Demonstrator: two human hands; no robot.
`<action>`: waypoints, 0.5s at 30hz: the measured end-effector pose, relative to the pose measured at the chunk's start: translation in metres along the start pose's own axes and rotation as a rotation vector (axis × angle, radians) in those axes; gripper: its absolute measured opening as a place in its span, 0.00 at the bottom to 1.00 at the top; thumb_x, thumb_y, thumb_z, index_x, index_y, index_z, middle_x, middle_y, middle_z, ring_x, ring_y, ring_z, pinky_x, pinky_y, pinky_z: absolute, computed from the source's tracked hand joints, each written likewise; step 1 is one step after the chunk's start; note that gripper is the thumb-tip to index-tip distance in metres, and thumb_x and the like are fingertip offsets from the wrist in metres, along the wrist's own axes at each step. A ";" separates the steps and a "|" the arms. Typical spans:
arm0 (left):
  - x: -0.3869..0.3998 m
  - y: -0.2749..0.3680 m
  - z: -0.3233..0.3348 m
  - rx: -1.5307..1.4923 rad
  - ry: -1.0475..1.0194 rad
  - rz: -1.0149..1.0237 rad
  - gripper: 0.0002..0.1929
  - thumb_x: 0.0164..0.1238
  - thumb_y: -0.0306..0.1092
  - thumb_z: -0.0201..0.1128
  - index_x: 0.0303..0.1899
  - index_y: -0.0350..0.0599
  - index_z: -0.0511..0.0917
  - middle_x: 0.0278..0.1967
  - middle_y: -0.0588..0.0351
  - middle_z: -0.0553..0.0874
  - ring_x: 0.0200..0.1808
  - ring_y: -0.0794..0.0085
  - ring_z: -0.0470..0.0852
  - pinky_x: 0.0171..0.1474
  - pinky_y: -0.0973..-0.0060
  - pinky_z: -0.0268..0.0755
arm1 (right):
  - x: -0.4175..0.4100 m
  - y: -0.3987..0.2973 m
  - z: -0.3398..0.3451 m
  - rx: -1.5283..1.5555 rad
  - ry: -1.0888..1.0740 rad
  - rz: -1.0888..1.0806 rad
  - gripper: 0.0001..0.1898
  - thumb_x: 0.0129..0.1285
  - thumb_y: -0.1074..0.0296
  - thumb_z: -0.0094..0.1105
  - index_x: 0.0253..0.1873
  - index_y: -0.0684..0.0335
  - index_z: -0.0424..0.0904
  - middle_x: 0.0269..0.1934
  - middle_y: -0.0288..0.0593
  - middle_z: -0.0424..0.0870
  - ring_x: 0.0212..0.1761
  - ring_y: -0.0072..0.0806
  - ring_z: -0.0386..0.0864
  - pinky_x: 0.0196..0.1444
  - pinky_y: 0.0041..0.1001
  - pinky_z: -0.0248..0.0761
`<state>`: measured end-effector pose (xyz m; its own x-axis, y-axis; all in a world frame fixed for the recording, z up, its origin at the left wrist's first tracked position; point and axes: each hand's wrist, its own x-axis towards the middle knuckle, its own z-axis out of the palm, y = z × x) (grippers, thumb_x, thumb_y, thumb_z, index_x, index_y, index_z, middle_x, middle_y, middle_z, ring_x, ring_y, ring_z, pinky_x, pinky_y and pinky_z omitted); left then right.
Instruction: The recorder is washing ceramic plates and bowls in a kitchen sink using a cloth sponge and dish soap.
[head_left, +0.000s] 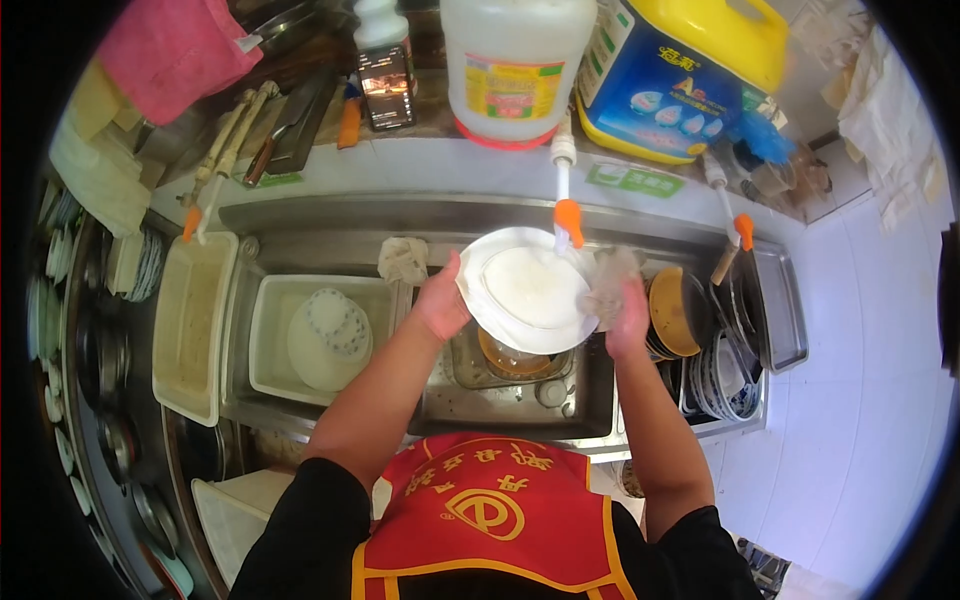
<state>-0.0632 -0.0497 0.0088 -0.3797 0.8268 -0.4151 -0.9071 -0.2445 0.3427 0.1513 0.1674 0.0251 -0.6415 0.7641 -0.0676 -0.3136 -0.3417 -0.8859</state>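
A white oval plate (536, 285) is held up over the sink basin (517, 416), under a white tap with an orange handle (568, 221). My left hand (442, 300) grips the plate's left rim. At its right rim, my right hand (628, 311) holds a greyish, blurred cloth or scrubber (613, 281) against the plate. Below, partly hidden by the plate, a glass tray (469, 367) in the basin holds a brown round dish (517, 360). A small whitish round object (551, 393) lies beside the tray.
Left, a white tub (259, 337) holds plates and patterned dishes (337, 322). A crumpled cloth (403, 260) sits on the divider. Right are stacked brown bowls (675, 311) and patterned bowls (724, 382). A knife (281, 135), phone (385, 88) and large jugs (517, 67) line the ledge.
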 end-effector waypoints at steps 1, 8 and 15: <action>0.002 -0.006 0.004 0.005 -0.011 -0.010 0.30 0.84 0.56 0.39 0.69 0.40 0.68 0.65 0.49 0.78 0.65 0.60 0.78 0.68 0.61 0.71 | 0.010 0.025 -0.017 -0.402 0.034 -0.087 0.24 0.78 0.57 0.47 0.70 0.67 0.70 0.62 0.44 0.78 0.62 0.29 0.75 0.65 0.29 0.68; -0.007 -0.043 0.025 0.050 0.177 0.013 0.28 0.83 0.54 0.45 0.68 0.40 0.69 0.64 0.51 0.79 0.65 0.61 0.77 0.68 0.60 0.70 | -0.020 0.051 0.067 -1.283 -0.329 -0.433 0.23 0.76 0.62 0.46 0.70 0.68 0.69 0.69 0.60 0.70 0.73 0.61 0.63 0.75 0.44 0.58; -0.024 -0.060 0.027 0.208 0.147 0.018 0.28 0.80 0.54 0.52 0.64 0.37 0.73 0.61 0.52 0.82 0.62 0.64 0.80 0.66 0.64 0.71 | 0.009 0.043 0.077 -1.407 -0.311 -0.346 0.20 0.74 0.61 0.48 0.65 0.64 0.74 0.63 0.58 0.75 0.66 0.53 0.71 0.69 0.44 0.64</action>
<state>0.0048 -0.0410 0.0211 -0.4315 0.7371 -0.5201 -0.8489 -0.1367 0.5106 0.0782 0.1176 0.0218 -0.8554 0.4883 0.1726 0.3249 0.7655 -0.5555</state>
